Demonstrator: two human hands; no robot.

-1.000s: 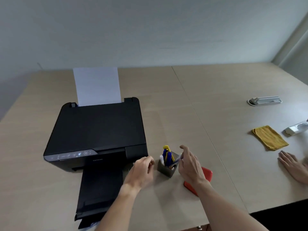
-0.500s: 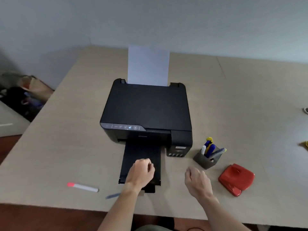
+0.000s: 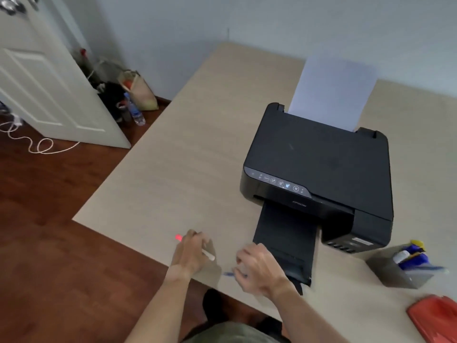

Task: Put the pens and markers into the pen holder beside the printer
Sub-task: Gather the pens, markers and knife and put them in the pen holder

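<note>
A white marker with a red cap (image 3: 178, 237) lies near the table's front edge. My left hand (image 3: 191, 252) rests over its middle, fingers curled around it. Just to the right lies a blue pen (image 3: 228, 274), and my right hand (image 3: 258, 271) pinches its right end with curled fingers. Both the marker and the pen still touch the table. The grey pen holder (image 3: 398, 274) stands at the right, beside the black printer (image 3: 321, 169). It holds several blue, white and yellow pens.
The printer's output tray (image 3: 284, 241) juts out toward my right hand. A red stapler-like object (image 3: 437, 318) lies at the lower right. The table edge (image 3: 118, 241) drops to a wooden floor on the left, with a door, bags and a bottle beyond.
My view has swung left. Both hands moved left from the printer tray; the left one has reached the red-capped marker and the right one the blue pen.
</note>
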